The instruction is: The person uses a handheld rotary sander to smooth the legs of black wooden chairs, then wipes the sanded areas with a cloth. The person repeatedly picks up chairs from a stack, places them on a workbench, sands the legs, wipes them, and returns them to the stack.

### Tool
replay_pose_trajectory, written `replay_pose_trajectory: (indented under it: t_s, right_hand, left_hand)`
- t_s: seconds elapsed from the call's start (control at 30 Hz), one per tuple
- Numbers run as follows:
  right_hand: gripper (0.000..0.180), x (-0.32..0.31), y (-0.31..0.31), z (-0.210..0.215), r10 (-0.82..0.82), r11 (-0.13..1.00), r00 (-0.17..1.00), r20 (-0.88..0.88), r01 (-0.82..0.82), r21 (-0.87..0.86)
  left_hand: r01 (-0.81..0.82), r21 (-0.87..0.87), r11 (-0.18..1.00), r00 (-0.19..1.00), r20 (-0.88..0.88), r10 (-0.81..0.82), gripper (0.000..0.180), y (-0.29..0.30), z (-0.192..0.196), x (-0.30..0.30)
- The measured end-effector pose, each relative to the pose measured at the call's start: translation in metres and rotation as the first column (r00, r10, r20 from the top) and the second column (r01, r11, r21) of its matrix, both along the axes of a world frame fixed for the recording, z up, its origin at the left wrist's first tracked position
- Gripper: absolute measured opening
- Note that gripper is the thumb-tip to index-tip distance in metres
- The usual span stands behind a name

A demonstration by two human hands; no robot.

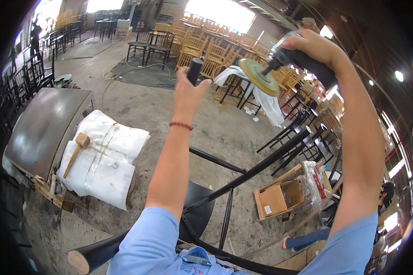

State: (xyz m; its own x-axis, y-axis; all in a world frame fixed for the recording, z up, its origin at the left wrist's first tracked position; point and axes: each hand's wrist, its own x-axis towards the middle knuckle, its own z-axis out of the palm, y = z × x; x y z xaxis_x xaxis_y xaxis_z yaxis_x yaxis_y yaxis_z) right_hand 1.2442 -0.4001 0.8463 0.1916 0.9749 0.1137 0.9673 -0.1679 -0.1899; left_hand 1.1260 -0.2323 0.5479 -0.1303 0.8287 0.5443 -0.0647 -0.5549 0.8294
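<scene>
Raised in front of me, my left hand (188,87) is closed round a short black cylinder (195,69); its lower part is hidden by the hand, so I cannot tell whether it belongs to a longer piece. My right hand (314,48), higher up on the right, grips a disc sander (303,62). The sander's round yellow-green disc (259,77) faces left and is apart from everything. Below my arms is a black wooden chair (199,204), tilted, with long legs and rails. One thick leg end (79,262) shows bare wood at lower left.
A wooden mallet (79,151) lies on a white wrapped bundle (110,169) beside a dark-topped table (46,128). At right stand a wooden box (280,200) and a seated person (312,238). Behind, many light wooden chairs (211,57) are crowded together; a hose (106,91) lies on the floor.
</scene>
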Motion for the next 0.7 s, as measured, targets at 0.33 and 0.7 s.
replay_pose_trajectory:
  t_s: [0.33,0.7]
  right_hand:
    - [0.041,-0.054,0.106,-0.032,0.046,0.992,0.999,0.025,-0.042,-0.119]
    - [0.039,-0.02,0.092,-0.024,-0.053,0.985,0.996,-0.072,0.04,-0.167]
  left_hand:
    - [0.236,-0.185,0.954,0.957,-0.125,-0.26,0.031,0.014,-0.006,0.002]
    - [0.225,-0.167,0.96,0.964,-0.106,-0.244,0.031,0.012,-0.005,0.0]
